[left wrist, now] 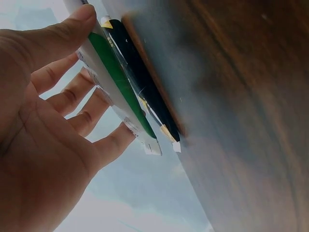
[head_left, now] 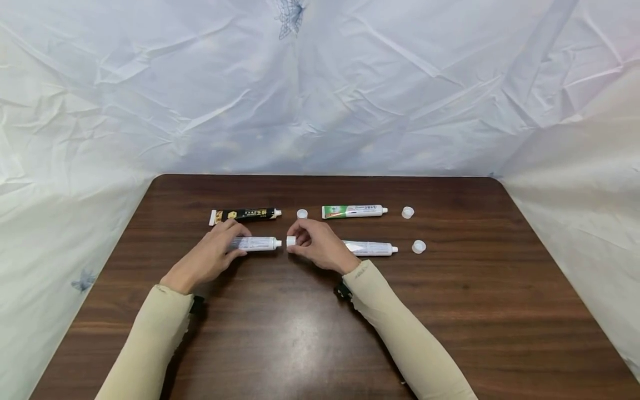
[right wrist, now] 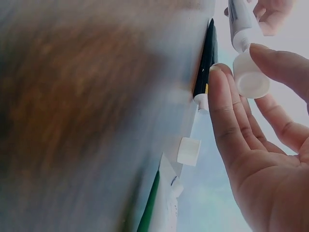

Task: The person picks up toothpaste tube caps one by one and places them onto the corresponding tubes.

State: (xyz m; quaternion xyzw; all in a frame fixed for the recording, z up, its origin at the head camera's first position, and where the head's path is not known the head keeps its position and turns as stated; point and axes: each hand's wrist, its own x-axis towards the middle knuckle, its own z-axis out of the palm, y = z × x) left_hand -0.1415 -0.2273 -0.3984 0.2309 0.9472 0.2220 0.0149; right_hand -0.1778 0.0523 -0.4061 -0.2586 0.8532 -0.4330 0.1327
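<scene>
With thumb and fingers on opposite sides, my left hand [head_left: 212,251] holds a white toothpaste tube [head_left: 259,243] whose bare nozzle points right. A green stripe runs along this tube [left wrist: 115,72] in the left wrist view. My right hand [head_left: 322,244] pinches a white cap [head_left: 291,241] just off that nozzle, in line with it. The right wrist view shows the cap [right wrist: 252,81] between thumb and fingers, close to the nozzle; whether they touch is unclear there. Behind my left hand lies a black toothpaste tube [head_left: 252,214], its nozzle uncapped.
A loose white cap [head_left: 302,213] lies right of the black tube. A green-and-white tube [head_left: 355,211] lies back right, with a cap [head_left: 408,213] beyond its nozzle. Partly behind my right hand is another white tube [head_left: 372,248], a cap [head_left: 419,246] to its right.
</scene>
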